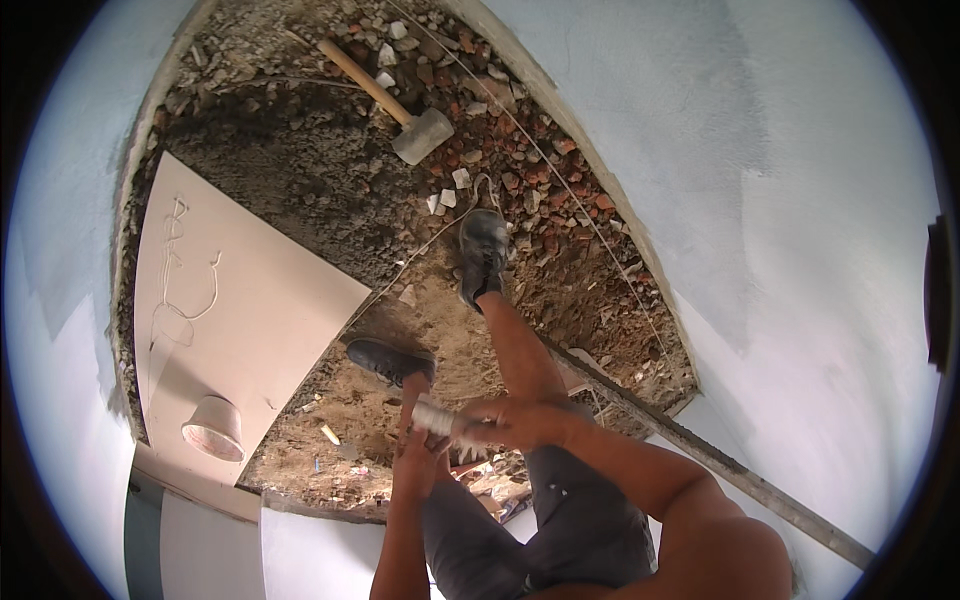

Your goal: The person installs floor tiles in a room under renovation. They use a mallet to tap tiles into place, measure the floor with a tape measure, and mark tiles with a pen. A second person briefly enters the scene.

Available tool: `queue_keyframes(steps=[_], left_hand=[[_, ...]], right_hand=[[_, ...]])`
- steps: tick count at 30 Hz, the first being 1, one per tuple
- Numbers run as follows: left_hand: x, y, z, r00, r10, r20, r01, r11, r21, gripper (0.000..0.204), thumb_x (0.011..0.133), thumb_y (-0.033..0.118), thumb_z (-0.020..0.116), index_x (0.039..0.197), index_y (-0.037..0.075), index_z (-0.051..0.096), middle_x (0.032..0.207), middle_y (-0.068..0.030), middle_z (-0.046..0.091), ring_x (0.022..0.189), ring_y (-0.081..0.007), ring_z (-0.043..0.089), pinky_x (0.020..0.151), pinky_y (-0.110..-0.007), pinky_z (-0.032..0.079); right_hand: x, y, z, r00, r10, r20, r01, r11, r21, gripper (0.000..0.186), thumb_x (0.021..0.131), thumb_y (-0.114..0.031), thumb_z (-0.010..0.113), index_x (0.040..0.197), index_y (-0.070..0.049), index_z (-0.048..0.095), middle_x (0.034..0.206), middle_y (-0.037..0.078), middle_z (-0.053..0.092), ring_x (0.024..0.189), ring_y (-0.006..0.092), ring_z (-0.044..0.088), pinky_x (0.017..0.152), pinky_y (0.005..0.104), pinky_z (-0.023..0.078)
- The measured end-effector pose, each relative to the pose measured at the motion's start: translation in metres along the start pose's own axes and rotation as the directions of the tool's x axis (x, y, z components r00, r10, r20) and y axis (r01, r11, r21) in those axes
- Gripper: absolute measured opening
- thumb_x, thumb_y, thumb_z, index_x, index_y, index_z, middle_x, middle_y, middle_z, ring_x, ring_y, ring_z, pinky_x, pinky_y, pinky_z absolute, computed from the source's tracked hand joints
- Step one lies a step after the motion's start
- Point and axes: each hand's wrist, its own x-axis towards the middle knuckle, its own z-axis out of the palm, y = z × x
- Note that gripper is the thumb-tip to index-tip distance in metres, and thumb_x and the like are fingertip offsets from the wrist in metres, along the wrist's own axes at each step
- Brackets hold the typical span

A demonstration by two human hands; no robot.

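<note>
Left of my left hand (414, 466) I'd mind the edge of the pale board (262, 292) and its bucket (214, 430); that hand meets a white bundle (433, 416), its closure too blurred to tell, while my right hand (520, 422) clasps it. It looks light and soft, best held mid-length, with room ahead before the long bar (735, 462) rightward.

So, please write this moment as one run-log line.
left hand, right hand: at blurred white bundle; grip: unclear; mallet: on rubble; bucket: on pale board
</note>
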Motion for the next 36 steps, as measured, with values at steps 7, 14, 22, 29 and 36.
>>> queue_keyframes(steps=[7,14,22,29,36], left_hand=[[-0.074,0.012,-0.029,0.949,-0.005,0.316,0.301,0.316,-0.900,0.083,0.086,0.072,0.038,0.123,0.000,0.054,0.125,-0.0210,0.055,0.114,-0.0348,0.055,0.094,-0.046,0.047],[-0.132,-0.026,-0.052,0.992,-0.082,-0.092,-0.028,0.577,-0.816,0.045,0.092,0.040,0.059,0.120,0.005,0.054,0.110,-0.0112,0.063,0.098,-0.0187,0.060,0.087,-0.034,0.047],[-0.239,-0.029,-0.102,0.991,0.070,-0.115,-0.118,0.858,-0.500,0.035,0.092,0.029,0.062,0.115,0.003,0.058,0.098,-0.0069,0.065,0.093,-0.0125,0.060,0.083,-0.028,0.048],[-0.417,-0.156,-0.188,0.333,-0.223,-0.916,-0.163,0.944,-0.288,0.050,0.100,0.046,0.038,0.090,0.001,0.058,0.077,-0.0052,0.055,0.076,-0.0140,0.052,0.069,-0.032,0.044],[-0.552,-0.270,-0.085,0.081,-0.680,-0.729,-0.851,0.333,-0.406,0.049,0.097,0.046,0.050,0.118,0.001,0.054,0.095,-0.0047,0.061,0.083,-0.0148,0.062,0.076,-0.028,0.051]], right_hand=[[0.007,-0.034,0.086,0.959,-0.006,0.283,0.004,1.000,0.006,0.022,0.095,-0.019,0.058,0.114,-0.011,0.064,0.111,0.006,0.059,0.098,0.0145,0.057,0.085,0.0299,0.048],[0.028,-0.038,0.115,0.991,0.065,0.120,-0.028,0.957,-0.288,0.023,0.095,-0.019,0.057,0.114,-0.008,0.065,0.112,0.010,0.059,0.097,0.0176,0.059,0.080,0.0323,0.049],[0.050,-0.018,0.172,0.941,0.286,0.184,-0.151,0.837,-0.526,0.025,0.096,-0.021,0.053,0.111,-0.005,0.066,0.086,0.006,0.064,0.074,0.0140,0.060,0.066,0.0326,0.048],[-0.007,-0.122,0.162,0.968,0.217,-0.123,-0.232,0.602,-0.764,0.022,0.094,-0.018,0.054,0.097,0.001,0.066,0.059,0.000,0.049,0.048,0.0078,0.040,0.047,0.0287,0.037],[-0.029,-0.248,0.209,0.968,0.249,-0.037,-0.196,0.655,-0.730,0.022,0.094,-0.017,0.054,0.094,0.000,0.067,0.053,-0.001,0.044,0.041,0.0078,0.033,0.040,0.0286,0.031]])
